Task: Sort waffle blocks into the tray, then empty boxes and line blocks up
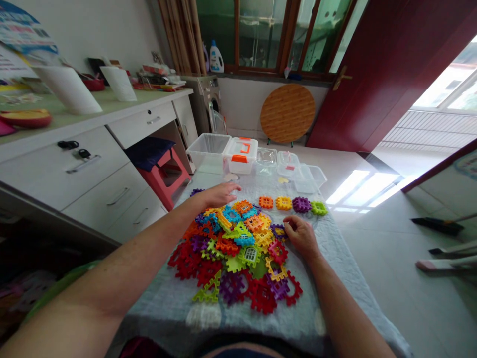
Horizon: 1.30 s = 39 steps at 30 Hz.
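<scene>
Head view shows a heap of interlocking plastic tiles [238, 248] on the cloth-covered surface [335, 248], with four single tiles [292, 204] set in a row beyond it. Judged light, rigid and slick; the notched edges (thin, toothed) offer the best pinch points. Left hand [219, 194] lies flat with fingers spread, resting at the heap's far edge, holding nothing. Right hand [301, 232] is curled at the heap's right edge, fingertips pinching a purple tile [278, 230].
</scene>
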Tool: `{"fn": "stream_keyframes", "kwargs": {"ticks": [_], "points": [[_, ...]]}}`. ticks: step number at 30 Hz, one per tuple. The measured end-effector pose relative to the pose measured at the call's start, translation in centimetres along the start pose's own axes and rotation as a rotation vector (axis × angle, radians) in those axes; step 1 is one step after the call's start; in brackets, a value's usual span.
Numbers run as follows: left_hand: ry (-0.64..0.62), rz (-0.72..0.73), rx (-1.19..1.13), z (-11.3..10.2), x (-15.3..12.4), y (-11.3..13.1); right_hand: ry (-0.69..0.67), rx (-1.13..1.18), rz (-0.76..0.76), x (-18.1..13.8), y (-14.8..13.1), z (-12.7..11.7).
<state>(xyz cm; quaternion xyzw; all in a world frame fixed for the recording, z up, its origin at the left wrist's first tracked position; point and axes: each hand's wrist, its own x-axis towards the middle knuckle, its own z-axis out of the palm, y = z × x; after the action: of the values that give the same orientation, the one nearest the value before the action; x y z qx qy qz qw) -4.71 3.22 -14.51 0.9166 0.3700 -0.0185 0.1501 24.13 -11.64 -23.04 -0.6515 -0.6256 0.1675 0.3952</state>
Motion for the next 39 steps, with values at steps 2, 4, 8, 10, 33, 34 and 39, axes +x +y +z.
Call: {"fn": "stream_keyframes", "kwargs": {"ticks": [2, 4, 8, 10, 33, 34, 39], "points": [[-0.121, 0.016, -0.021, 0.6, 1.6, 2.2, 0.007, 0.001, -0.004, -0.1, -0.1, 0.0], [-0.168, 0.024, -0.019, 1.4, 3.0, 3.5, 0.019, 0.006, -0.01, -0.2, -0.2, -0.1], [-0.206, 0.015, -0.019, 2.6, 4.7, 4.0, 0.063, 0.009, -0.029, -0.4, -0.5, -0.1], [-0.219, 0.013, -0.027, 2.7, 4.6, 3.8, 0.073, 0.008, -0.037, -0.5, -0.6, -0.1], [-0.308, 0.174, -0.342, -1.0, -5.3, 6.6, 0.034, 0.005, -0.025, -0.3, -0.6, -0.1], [-0.343, 0.17, -0.398, -1.6, -5.5, 6.6, 0.035, 0.007, -0.024, -0.3, -0.6, -0.1], [-0.155, 0.096, -0.402, -2.9, -2.8, 6.4, 0.048, 0.013, -0.019, -0.4, -0.8, 0.0]]}}
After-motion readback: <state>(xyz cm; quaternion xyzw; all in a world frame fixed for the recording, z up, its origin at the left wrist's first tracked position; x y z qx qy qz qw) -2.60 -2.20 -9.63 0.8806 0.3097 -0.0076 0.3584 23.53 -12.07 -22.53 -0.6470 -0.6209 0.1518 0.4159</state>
